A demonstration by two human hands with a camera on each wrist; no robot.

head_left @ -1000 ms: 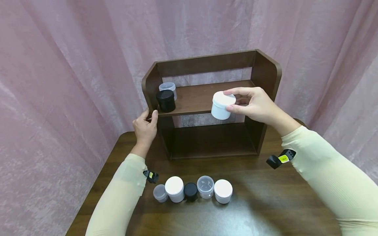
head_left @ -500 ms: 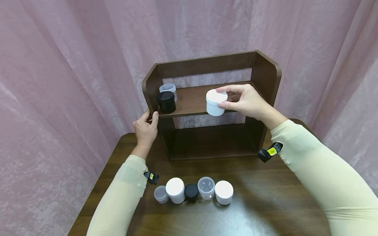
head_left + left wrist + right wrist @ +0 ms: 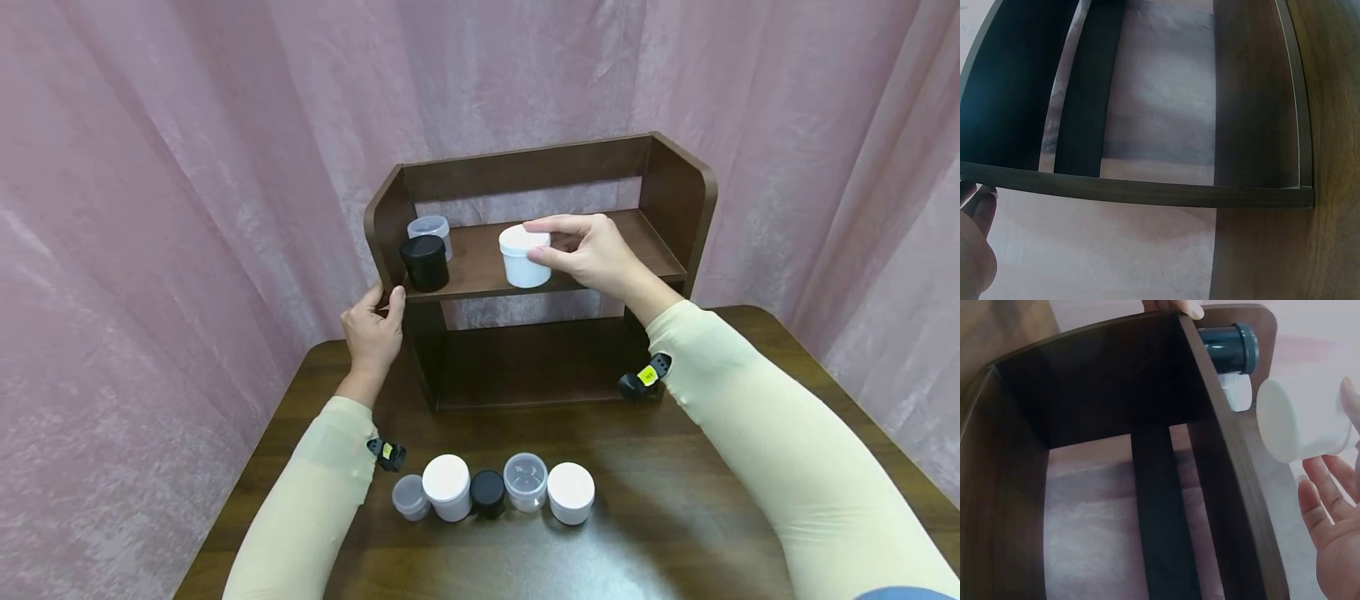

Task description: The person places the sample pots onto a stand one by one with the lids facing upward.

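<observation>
The left hand (image 3: pixel 372 329) grasps the front edge of the wooden shelf unit's (image 3: pixel 675 200) left side panel. Further right, the right hand's (image 3: pixel 592 254) grip pinches a white lidded jar (image 3: pixel 524 257), holding it over the upper shelf board.

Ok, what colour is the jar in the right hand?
White, lid and body alike. The jar in the right hand shows best in the head view.

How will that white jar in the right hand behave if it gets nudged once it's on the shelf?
The white jar looks squat with a flat base, so it probably slides rather than tips. The right hand lifts it by fingertips alone, suggesting it is light. Its smooth plastic may be slippery on the shelf.
</observation>
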